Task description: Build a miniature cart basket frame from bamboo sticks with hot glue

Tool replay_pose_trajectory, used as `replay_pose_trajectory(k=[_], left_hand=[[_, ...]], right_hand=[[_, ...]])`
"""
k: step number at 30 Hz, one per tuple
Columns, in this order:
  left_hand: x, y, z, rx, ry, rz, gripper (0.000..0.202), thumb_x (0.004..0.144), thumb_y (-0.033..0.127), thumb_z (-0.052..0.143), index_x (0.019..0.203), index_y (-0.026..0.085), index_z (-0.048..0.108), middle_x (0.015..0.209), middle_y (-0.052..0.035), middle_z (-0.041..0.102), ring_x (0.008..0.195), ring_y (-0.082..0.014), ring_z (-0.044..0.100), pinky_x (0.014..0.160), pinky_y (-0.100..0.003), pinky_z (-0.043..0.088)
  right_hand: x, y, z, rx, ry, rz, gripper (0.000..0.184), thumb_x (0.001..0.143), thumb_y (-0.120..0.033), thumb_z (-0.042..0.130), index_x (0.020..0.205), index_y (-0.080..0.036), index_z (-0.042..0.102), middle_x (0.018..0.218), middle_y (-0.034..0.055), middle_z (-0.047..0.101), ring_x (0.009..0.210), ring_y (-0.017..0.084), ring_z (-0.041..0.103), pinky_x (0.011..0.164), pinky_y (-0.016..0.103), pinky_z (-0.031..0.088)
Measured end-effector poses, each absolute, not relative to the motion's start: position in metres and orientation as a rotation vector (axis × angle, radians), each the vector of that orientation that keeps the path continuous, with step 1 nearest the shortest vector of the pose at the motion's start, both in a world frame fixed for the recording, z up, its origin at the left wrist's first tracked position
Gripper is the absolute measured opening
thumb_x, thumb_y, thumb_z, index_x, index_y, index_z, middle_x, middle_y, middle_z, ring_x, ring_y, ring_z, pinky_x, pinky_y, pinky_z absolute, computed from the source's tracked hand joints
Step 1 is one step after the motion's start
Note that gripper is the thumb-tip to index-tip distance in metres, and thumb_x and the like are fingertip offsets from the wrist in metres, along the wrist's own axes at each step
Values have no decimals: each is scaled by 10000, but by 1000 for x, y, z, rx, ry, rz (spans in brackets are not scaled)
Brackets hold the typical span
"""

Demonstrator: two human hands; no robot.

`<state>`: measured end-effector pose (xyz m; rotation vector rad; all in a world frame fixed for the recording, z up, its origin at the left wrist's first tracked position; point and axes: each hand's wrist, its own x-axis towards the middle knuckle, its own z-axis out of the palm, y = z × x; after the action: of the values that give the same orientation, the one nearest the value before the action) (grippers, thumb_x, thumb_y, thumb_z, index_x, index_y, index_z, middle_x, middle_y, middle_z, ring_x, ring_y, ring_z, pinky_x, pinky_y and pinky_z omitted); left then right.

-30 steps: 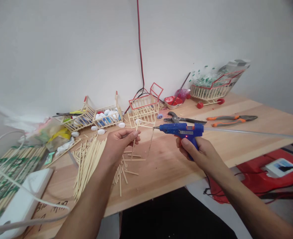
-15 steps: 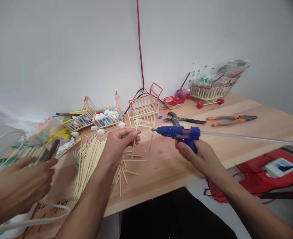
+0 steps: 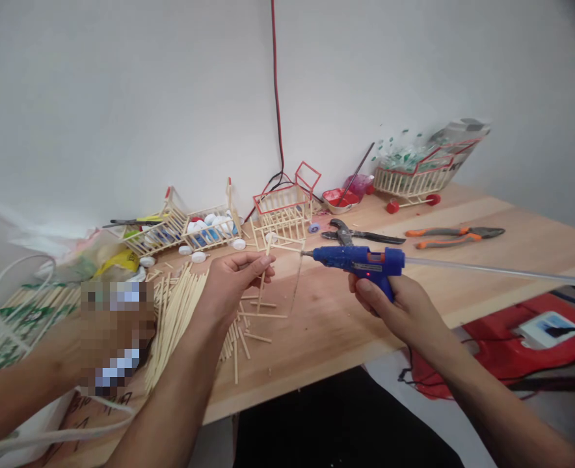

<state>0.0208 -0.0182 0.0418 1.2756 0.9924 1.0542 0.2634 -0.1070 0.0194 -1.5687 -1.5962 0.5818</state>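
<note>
My left hand (image 3: 236, 279) pinches a thin wooden stick (image 3: 261, 296) between thumb and fingers, above the tabletop. More thin sticks lie at angles just right of and below it; whether they are joined to it I cannot tell. My right hand (image 3: 397, 302) is wrapped round the handle of a blue glue gun (image 3: 358, 260), its small red light lit. The nozzle points left, near the upper end of a slanting stick (image 3: 296, 286). A long clear glue stick (image 3: 482, 268) runs out of the gun's back. A bundle of pale sticks (image 3: 177, 318) lies beside my left forearm.
Small stick-built carts (image 3: 282, 218) stand along the wall, one with red wheels (image 3: 392, 207) at right. Pliers (image 3: 453, 237), a red paint dish (image 3: 339, 198) and a red stool (image 3: 507, 344) are at right. Another person's arm (image 3: 48, 354) reaches in from the left.
My right hand and the glue gun have shifted slightly right. The other person's hand has moved right, over the near-left table; it is now pixelated. My left hand stays nearly still.
</note>
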Motion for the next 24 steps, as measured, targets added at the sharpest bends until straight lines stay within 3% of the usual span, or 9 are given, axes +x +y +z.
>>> replay_pose_trajectory(k=[24], left_hand=[[19, -18, 42, 1271, 1038, 1008, 237, 667, 361, 787, 759, 148, 743, 659, -41, 675, 600, -105, 575, 563, -217, 438]], right_hand=[[266, -105, 21, -1583, -1587, 600, 403, 885, -558, 442, 796, -182, 557, 575, 9, 518, 546, 158, 490, 518, 274, 372]])
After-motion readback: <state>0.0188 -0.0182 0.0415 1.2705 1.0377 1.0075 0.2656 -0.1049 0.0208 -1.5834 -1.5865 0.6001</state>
